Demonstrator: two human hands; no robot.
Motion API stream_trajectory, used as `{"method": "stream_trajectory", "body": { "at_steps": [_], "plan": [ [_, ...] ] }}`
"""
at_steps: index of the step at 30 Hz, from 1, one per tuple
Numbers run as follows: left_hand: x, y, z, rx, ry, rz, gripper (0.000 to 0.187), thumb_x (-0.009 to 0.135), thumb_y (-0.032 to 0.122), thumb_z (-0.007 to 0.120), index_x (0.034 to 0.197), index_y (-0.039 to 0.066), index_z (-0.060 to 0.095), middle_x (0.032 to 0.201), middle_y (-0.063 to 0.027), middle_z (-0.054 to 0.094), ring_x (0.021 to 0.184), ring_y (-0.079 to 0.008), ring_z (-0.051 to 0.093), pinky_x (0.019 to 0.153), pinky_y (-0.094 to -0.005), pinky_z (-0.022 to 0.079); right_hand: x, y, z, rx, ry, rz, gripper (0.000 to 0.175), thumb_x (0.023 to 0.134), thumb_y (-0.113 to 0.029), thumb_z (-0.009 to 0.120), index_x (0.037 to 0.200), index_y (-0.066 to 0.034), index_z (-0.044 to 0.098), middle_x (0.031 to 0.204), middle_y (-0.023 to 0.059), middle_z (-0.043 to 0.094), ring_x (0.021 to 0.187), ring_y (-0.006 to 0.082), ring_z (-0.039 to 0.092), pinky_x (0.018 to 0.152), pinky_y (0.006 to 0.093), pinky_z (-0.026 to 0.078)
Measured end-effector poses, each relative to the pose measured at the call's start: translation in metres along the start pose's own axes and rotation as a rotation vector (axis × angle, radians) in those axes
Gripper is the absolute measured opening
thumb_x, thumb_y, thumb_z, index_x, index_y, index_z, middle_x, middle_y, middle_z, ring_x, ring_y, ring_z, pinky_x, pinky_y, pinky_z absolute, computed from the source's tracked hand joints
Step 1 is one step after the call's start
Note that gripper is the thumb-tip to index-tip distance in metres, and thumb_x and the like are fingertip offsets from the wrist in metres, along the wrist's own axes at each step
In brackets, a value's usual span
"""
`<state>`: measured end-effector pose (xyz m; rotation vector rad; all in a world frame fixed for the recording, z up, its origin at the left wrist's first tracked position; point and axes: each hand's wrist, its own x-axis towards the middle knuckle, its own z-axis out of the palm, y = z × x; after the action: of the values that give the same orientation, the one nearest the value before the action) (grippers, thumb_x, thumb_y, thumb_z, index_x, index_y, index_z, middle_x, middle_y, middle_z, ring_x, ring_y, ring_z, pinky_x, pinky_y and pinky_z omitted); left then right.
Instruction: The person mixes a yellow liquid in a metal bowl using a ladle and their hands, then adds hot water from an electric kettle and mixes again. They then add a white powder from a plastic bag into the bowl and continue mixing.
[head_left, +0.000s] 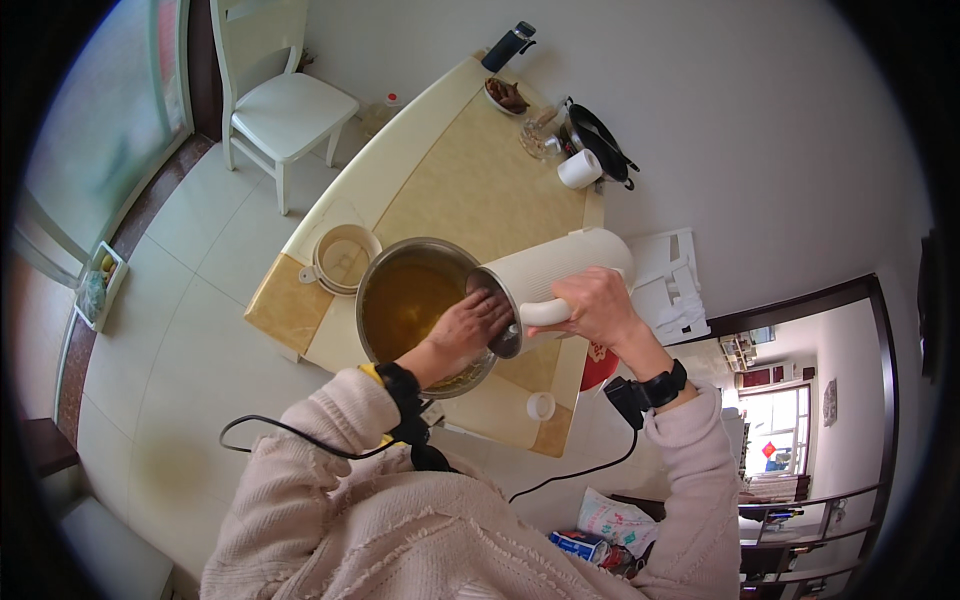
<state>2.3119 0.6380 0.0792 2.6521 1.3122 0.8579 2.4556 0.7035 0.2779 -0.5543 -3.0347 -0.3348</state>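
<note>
My right hand (596, 307) grips the handle of a white ribbed pitcher-like vessel (562, 262), which is tilted so that its wide metal mouth faces left, over the rim of a metal pot. My left hand (469, 326) is at that mouth, its fingertips partly inside; whether they hold anything is hidden. Beneath my left hand the metal pot (361, 330) holds yellow-brown liquid (405, 307). To the left of the pot, touching or nearly touching it, stands a round cream strainer or container (346, 255). A small white round lid or cap (541, 406) lies near the table's front edge.
On the table (465, 172) stand a dark bottle (510, 46), a bowl of brown food (506, 96), a glass jar (540, 139), a paper roll (580, 169) and black pans (596, 139) by the wall. A white chair (292, 112) is beyond the left edge. Cables hang from both wrists.
</note>
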Motion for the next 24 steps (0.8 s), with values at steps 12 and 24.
{"method": "stream_trajectory", "body": {
  "at_steps": [12,24],
  "plan": [
    [0.02,0.001,-0.018,0.035,-0.126,0.181,0.026,0.079,0.012,0.058,0.102,0.005,0.069,0.12,-0.011,0.062,0.123,-0.0275,0.051,0.109,-0.039,0.037,-0.005,-0.006,-0.006,0.062,0.032,0.041,0.062,0.064,-0.061,0.077,0.053,-0.009,0.045,0.051,0.0072,0.05,0.048,0.0287,0.052,0.047,0.0359,0.041],
    [0.001,-0.009,-0.01,0.019,0.033,0.022,0.035,0.078,0.013,0.057,0.11,0.002,0.067,0.123,-0.0125,0.062,0.123,-0.0241,0.053,0.109,-0.0355,0.036,-0.014,0.001,0.006,0.075,0.04,0.047,0.06,0.066,-0.059,0.077,0.054,-0.0083,0.049,0.053,0.0078,0.053,0.051,0.029,0.054,0.049,0.0364,0.043]
  ]
}}
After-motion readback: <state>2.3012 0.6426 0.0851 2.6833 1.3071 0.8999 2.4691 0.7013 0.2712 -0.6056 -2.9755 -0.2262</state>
